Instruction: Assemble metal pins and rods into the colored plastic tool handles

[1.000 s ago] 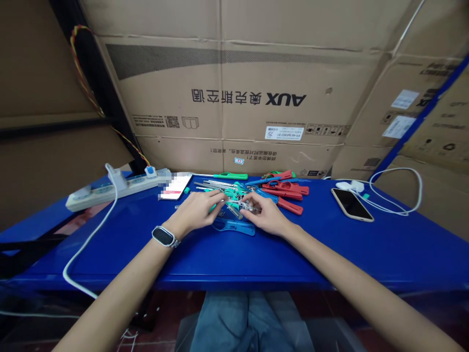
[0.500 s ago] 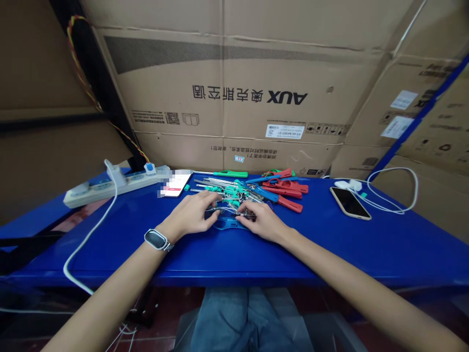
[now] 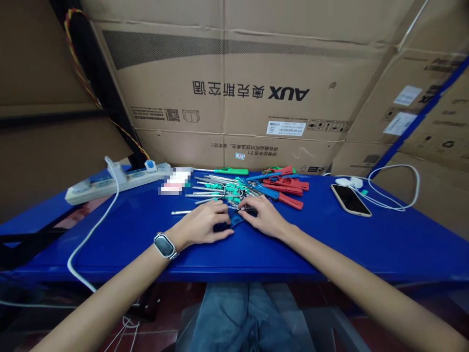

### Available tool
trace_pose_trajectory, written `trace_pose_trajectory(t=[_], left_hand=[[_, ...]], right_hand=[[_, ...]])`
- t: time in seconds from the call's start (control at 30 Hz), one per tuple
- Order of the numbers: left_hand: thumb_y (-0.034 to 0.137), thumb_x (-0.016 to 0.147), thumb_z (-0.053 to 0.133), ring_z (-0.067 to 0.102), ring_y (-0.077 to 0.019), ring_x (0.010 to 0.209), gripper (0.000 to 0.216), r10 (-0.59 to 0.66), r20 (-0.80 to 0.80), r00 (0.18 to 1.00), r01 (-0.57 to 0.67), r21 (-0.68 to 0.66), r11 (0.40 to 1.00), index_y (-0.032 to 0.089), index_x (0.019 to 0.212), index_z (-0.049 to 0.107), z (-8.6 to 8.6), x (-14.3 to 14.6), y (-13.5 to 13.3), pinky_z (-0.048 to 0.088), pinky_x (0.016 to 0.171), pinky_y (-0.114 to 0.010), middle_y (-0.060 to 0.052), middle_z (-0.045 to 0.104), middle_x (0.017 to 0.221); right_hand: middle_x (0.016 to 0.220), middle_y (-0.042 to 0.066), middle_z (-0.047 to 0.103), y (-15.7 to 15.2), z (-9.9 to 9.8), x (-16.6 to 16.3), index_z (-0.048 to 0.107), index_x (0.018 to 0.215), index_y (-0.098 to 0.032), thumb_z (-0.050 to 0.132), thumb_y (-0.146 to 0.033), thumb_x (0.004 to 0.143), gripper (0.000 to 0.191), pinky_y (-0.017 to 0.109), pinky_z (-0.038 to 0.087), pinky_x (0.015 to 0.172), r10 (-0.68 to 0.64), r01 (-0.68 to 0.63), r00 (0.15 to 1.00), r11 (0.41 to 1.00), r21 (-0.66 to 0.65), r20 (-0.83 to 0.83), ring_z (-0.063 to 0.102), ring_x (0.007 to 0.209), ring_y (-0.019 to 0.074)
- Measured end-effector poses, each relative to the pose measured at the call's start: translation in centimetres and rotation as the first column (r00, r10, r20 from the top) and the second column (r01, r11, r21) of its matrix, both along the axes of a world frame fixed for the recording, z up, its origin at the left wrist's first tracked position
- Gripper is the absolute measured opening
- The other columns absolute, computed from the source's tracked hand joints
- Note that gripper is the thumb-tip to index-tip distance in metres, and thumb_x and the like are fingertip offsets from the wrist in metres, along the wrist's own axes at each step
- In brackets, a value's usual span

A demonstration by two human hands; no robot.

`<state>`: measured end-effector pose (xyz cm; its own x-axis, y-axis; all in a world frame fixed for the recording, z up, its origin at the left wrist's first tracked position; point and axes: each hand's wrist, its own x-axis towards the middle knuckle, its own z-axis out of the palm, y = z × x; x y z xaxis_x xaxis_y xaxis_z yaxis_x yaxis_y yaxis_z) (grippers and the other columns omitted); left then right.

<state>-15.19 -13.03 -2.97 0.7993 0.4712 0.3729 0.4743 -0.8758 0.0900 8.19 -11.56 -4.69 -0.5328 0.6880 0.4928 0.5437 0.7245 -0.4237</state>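
Note:
My left hand (image 3: 205, 222) is curled over a blue lighter casing (image 3: 238, 221), thumb along its near side. Left of that hand a metal tube (image 3: 181, 212) sticks out; its other end is hidden under the fingers. My right hand (image 3: 264, 215) pinches at the casing's right end, around a small dark part I cannot make out. Thin white wires run between the hands. Just beyond them lies a heap of metal lighter tubes (image 3: 203, 195) with green plastic parts (image 3: 234, 188) and loose wires.
Red lighter casings (image 3: 287, 185) and a green one (image 3: 230, 171) lie behind the heap. A phone (image 3: 351, 200) and white cable (image 3: 399, 209) are at right. At left stands a power strip (image 3: 102, 188); cardboard (image 3: 249, 58) walls the back of the blue table (image 3: 330, 254).
My left hand has shifted right and come down over the blue casing, which is now tilted and partly covered. A metal tube now shows left of that hand. My right hand stays nearly in place.

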Motion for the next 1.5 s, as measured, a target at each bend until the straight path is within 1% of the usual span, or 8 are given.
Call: trace_pose_trajectory(t=[0.1, 0.3, 0.43, 0.53, 0.73, 0.97, 1.2, 1.5], left_hand=[[0.029, 0.092, 0.056, 0.057, -0.0192, 0.083, 0.017, 0.025, 0.001, 1.000, -0.025, -0.032, 0.999, 0.018, 0.086, 0.069, 0.0, -0.1, 0.3, 0.048, 0.079, -0.033, -0.006, 0.062, 0.087], [0.028, 0.090, 0.059, 0.057, -0.0192, 0.084, 0.014, 0.060, 0.020, 0.998, -0.058, -0.071, 0.996, 0.019, 0.087, 0.069, -0.2, -0.3, 0.4, 0.048, 0.083, -0.034, -0.005, 0.062, 0.089], [0.028, 0.091, 0.058, 0.058, -0.0195, 0.085, 0.016, 0.063, 0.009, 0.998, -0.062, -0.085, 0.994, 0.018, 0.090, 0.070, -0.2, -0.3, 0.4, 0.048, 0.081, -0.032, -0.006, 0.063, 0.089], [0.029, 0.091, 0.058, 0.058, -0.0193, 0.085, 0.016, 0.067, 0.008, 0.998, -0.066, -0.090, 0.994, 0.018, 0.090, 0.071, -0.2, -0.3, 0.4, 0.048, 0.080, -0.032, -0.006, 0.063, 0.089], [0.031, 0.092, 0.059, 0.059, -0.0191, 0.084, 0.018, 0.068, 0.020, 0.997, -0.066, -0.083, 0.994, 0.019, 0.089, 0.071, -0.2, -0.4, 0.4, 0.049, 0.082, -0.032, -0.005, 0.064, 0.088], [0.031, 0.094, 0.055, 0.057, -0.0184, 0.080, 0.020, 0.094, 0.078, 0.992, -0.091, -0.048, 0.995, 0.017, 0.084, 0.065, -0.2, -0.3, 0.5, 0.047, 0.077, -0.032, -0.004, 0.060, 0.082], [0.028, 0.095, 0.054, 0.059, -0.0192, 0.087, 0.014, 0.133, 0.123, 0.983, -0.118, -0.125, 0.985, 0.019, 0.091, 0.063, -0.5, -0.3, 0.6, 0.049, 0.077, -0.031, -0.004, 0.062, 0.090], [0.027, 0.100, 0.048, 0.062, -0.0171, 0.085, 0.023, 0.065, 0.104, 0.992, -0.049, -0.150, 0.987, 0.019, 0.102, 0.069, -0.6, -0.3, 0.8, 0.051, 0.078, -0.029, -0.006, 0.066, 0.092]], right_hand=[[0.097, 0.003, 0.072, -0.1, 0.2, 0.1, 0.065, 0.096, -0.021, 0.061, -0.023, 0.092, 0.006, 0.036, 0.037, 0.088, 0.011, -0.011, 1.000, 1.000, -0.010, 0.003, 0.063, 0.093, 0.0193], [0.099, 0.007, 0.064, -0.5, 0.7, 0.1, 0.072, 0.091, -0.022, 0.066, -0.026, 0.089, 0.008, 0.041, 0.037, 0.090, -0.063, 0.058, 0.996, 0.996, 0.061, 0.069, 0.055, 0.100, 0.0234], [0.082, 0.003, 0.070, -0.6, 0.5, -0.5, 0.073, 0.091, -0.021, 0.065, -0.020, 0.088, 0.009, 0.040, 0.039, 0.087, -0.004, 0.002, 1.000, 0.995, -0.099, -0.028, 0.059, 0.085, 0.0190], [0.086, 0.003, 0.072, -0.6, 0.2, -0.7, 0.074, 0.094, -0.021, 0.065, -0.020, 0.088, 0.012, 0.040, 0.040, 0.090, 0.017, -0.036, 0.994, 0.984, -0.175, -0.108, 0.061, 0.086, 0.0188], [0.100, 0.005, 0.064, -0.5, 0.0, -0.2, 0.078, 0.097, -0.028, 0.071, -0.026, 0.087, 0.012, 0.046, 0.032, 0.097, -0.008, 0.010, 1.000, 0.995, -0.101, 0.025, 0.053, 0.104, 0.0225], [0.097, 0.004, 0.060, -0.1, -0.2, 0.1, 0.078, 0.103, -0.030, 0.068, -0.026, 0.090, 0.017, 0.041, 0.033, 0.094, 0.002, 0.007, 0.997, 0.993, -0.121, 0.074, 0.053, 0.101, 0.0202], [0.095, 0.004, 0.059, 0.1, -0.5, 0.2, 0.077, 0.105, -0.031, 0.068, -0.027, 0.090, 0.018, 0.041, 0.033, 0.093, 0.013, -0.005, 0.997, 0.995, -0.102, 0.078, 0.052, 0.099, 0.0198], [0.093, 0.004, 0.059, 0.1, -0.5, 0.1, 0.076, 0.109, -0.031, 0.066, -0.030, 0.092, 0.020, 0.041, 0.032, 0.091, 0.018, -0.010, 0.990, 0.998, -0.061, 0.137, 0.052, 0.096, 0.0202]])
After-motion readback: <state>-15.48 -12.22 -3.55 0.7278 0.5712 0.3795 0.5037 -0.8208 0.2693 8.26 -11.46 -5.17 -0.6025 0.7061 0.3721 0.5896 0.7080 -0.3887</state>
